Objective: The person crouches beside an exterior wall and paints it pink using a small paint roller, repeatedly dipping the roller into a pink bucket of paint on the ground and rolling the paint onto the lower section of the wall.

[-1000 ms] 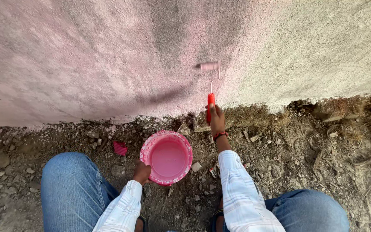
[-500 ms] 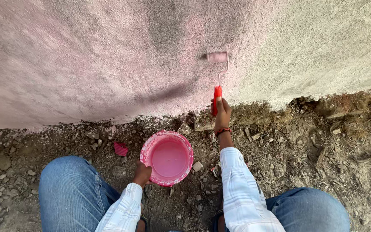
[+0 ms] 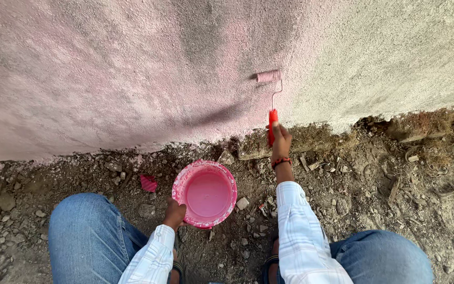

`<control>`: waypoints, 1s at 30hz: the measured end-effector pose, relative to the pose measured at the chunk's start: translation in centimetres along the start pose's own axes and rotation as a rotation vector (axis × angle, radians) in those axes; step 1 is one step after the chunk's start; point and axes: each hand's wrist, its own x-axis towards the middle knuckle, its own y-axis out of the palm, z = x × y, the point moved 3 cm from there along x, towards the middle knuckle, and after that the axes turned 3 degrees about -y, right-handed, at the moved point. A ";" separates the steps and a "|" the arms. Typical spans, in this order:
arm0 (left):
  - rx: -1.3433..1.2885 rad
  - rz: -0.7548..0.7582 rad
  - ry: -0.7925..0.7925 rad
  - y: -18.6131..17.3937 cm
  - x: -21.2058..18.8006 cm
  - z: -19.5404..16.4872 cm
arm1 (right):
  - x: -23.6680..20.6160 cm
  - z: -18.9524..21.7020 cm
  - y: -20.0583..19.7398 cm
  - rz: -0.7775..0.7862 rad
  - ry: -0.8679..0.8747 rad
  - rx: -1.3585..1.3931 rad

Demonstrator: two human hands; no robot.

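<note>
The person wears a long-sleeved white shirt with a faint pale check, blue denim jeans, dark strapped sandals, and a red-and-dark beaded band around the wrist of the right hand (image 3: 281, 141).

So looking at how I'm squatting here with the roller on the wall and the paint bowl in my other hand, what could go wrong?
1. The left hand grips the pink paint bowl only by its rim, so it could tip and spill onto the rubble.
2. The roller sits at the paint's edge; drifting right may leave uneven cover on the bare wall.
3. The right hand reaches out over loose stones, so the footing may slip.
</note>
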 end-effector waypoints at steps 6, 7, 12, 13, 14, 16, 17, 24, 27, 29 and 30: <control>-0.046 0.031 0.014 0.1 -0.1 0.0 | -3.1 -4.0 -1.8 -0.081 0.378 -0.099; -0.049 0.029 0.014 0.0 0.0 0.0 | -3.2 -3.9 -1.8 -0.081 0.338 -0.079; -0.047 0.014 0.022 0.0 0.3 -0.1 | 0.5 0.8 -0.5 -0.032 0.088 -0.105; -0.037 0.010 0.030 0.0 0.3 -0.1 | 1.3 2.2 0.0 -0.021 0.042 -0.074; -0.041 0.015 0.023 0.0 0.3 0.0 | 1.9 3.4 0.5 -0.011 -0.003 -0.044; -0.052 0.024 0.012 0.0 0.2 0.0 | 2.9 5.1 1.5 0.016 -0.076 -0.026; -0.048 0.028 0.007 -0.1 0.2 0.1 | 3.0 5.4 1.8 0.028 -0.112 -0.016; -0.030 0.042 0.018 0.0 -0.3 -0.3 | -1.0 -1.3 -0.3 -0.076 0.182 0.022; -0.034 0.029 0.024 0.0 -0.3 -0.3 | -0.6 -1.3 -0.6 -0.073 0.141 -0.053; -0.021 0.011 0.015 0.1 -0.2 -0.2 | 0.8 1.1 0.2 -0.053 0.028 -0.092; -0.007 0.001 0.010 0.2 -0.1 -0.2 | 1.9 3.2 1.0 -0.029 -0.052 -0.086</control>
